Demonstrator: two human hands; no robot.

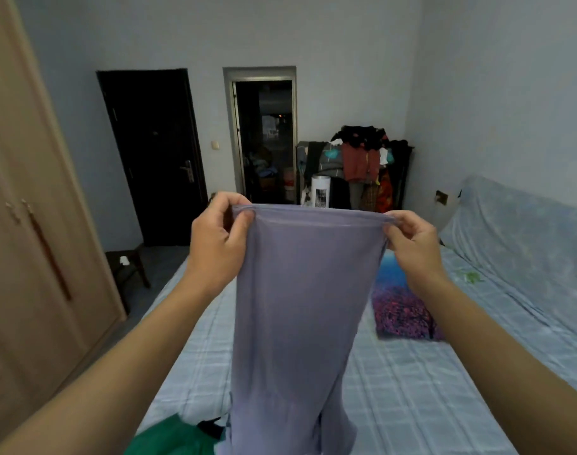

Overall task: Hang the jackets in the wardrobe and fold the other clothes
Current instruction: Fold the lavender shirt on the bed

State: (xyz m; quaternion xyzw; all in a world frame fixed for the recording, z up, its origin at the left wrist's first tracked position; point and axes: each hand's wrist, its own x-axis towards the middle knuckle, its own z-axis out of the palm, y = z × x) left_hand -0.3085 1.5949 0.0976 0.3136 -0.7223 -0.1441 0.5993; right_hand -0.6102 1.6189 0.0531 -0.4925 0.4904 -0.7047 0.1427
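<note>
A lilac pair of trousers (293, 307) hangs in front of me, held up by its waistband above the bed. My left hand (219, 238) pinches the left end of the waistband and my right hand (412, 244) pinches the right end. The legs drop down to the bottom of the view. A green garment (172, 436) and a dark one (209, 426) lie on the bed below, partly hidden by the trousers. The beige wardrobe (34, 231) stands at the left with its doors shut.
The bed (412, 389) with a pale blue checked sheet fills the lower view. A purple and blue pillow (402, 307) lies on it. A dark stool (126, 267) stands by the wardrobe. A rack piled with clothes (362, 159) and a white fan heater (320, 192) stand at the far wall.
</note>
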